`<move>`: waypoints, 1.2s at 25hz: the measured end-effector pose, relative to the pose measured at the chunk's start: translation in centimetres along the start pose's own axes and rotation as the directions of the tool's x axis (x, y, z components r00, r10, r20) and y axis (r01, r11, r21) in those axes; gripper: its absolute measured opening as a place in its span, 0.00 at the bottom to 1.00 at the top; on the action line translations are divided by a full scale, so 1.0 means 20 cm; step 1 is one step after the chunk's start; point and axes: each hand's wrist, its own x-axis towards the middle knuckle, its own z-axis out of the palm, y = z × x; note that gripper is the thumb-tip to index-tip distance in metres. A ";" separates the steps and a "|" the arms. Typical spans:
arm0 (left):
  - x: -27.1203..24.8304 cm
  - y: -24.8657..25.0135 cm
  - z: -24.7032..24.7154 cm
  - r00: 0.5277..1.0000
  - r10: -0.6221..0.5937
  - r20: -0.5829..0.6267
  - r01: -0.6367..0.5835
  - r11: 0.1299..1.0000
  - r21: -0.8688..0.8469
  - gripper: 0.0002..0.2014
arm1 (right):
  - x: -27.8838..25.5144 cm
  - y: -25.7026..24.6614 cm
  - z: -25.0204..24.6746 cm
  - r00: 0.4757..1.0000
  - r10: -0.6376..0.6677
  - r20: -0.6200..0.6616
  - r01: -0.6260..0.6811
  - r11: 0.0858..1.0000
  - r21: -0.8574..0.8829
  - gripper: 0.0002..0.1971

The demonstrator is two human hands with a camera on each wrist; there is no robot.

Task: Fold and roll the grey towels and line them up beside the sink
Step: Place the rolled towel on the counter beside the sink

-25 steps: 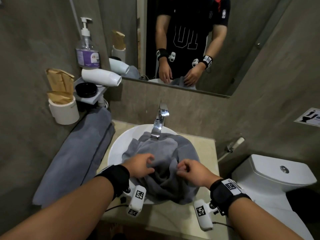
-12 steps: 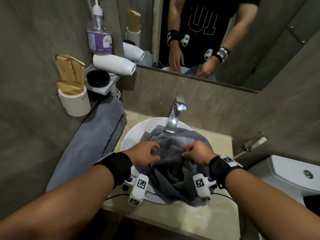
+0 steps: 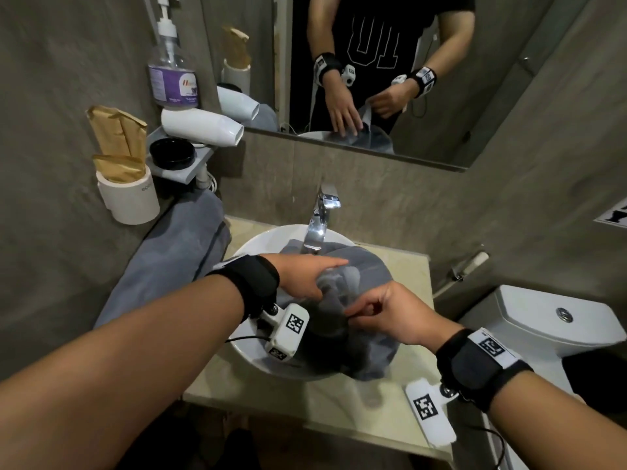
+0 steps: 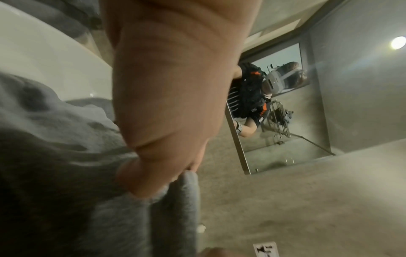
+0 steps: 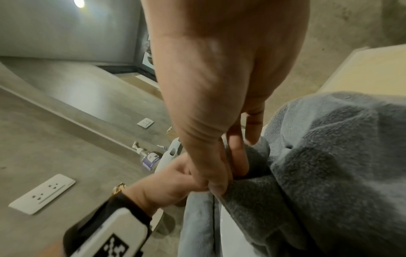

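Observation:
A crumpled grey towel (image 3: 369, 269) fills the white sink (image 3: 268, 242) under the faucet (image 3: 319, 225). My left hand (image 3: 315, 278) lies on the towel's left side; the mirror shows its fingers straight. In the left wrist view the left hand (image 4: 153, 182) touches a raised fold of the towel (image 4: 66, 156). My right hand (image 3: 363, 313) pinches a fold of the towel near the middle of the sink. The right wrist view shows the right hand (image 5: 222, 182) holding the towel (image 5: 329, 156) by its edge. A second grey towel (image 3: 176, 262) lies spread left of the sink.
A soap bottle (image 3: 173, 76), a white hair dryer (image 3: 200, 127) and a black dish (image 3: 172, 153) sit on a small shelf at back left. A white cup of brown paper bags (image 3: 127, 195) hangs below it. The toilet cistern (image 3: 543, 330) stands right of the beige counter (image 3: 403, 269).
My left hand has uncurled and reached further across the towel. My right hand has drawn back toward me with a fold pinched in it. The camera has tilted down.

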 end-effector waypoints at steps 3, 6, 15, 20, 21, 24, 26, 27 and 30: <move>0.02 0.15 0.05 0.996 0.022 0.087 -0.018 0.999 -0.044 0.35 | -0.13 0.00 0.04 0.995 -0.013 0.101 0.019 0.998 -0.058 0.13; 0.03 0.23 0.14 0.991 0.064 0.117 -0.049 0.991 -0.128 0.12 | -0.22 0.04 0.11 0.993 0.006 0.118 0.000 0.999 -0.049 0.12; -0.16 0.29 0.03 0.962 0.239 -0.128 -0.221 0.965 0.140 0.01 | -0.29 0.08 0.05 0.985 0.046 -0.165 -0.008 0.974 0.227 0.15; -0.37 0.38 -0.23 0.947 0.292 -0.135 -0.262 0.943 0.208 0.08 | -0.16 -0.19 -0.13 0.968 -0.169 -0.185 0.156 0.984 -0.081 0.33; -0.42 0.41 -0.29 0.944 0.296 -0.149 -0.262 0.942 0.210 0.08 | -0.12 -0.25 -0.14 0.964 -0.221 -0.145 0.203 0.971 -0.125 0.27; -0.59 0.45 -0.47 0.917 0.293 -0.272 -0.234 0.945 0.229 0.08 | -0.05 -0.43 -0.21 0.939 -0.314 -0.141 0.295 0.945 -0.141 0.05; -0.70 0.45 -0.60 0.860 0.305 -0.409 -0.220 0.945 0.243 0.09 | -0.02 -0.55 -0.32 0.912 -0.354 -0.207 0.340 0.935 -0.099 0.11; -0.74 0.46 -0.67 0.824 0.307 -0.477 -0.217 0.948 0.234 0.10 | -0.01 -0.63 -0.39 0.887 -0.391 -0.245 0.373 0.920 -0.117 0.11; -0.83 0.45 -0.81 0.819 0.242 -0.520 -0.205 0.970 0.129 0.16 | 0.00 -0.86 -0.62 0.811 -0.491 -0.318 0.422 0.868 -0.263 0.10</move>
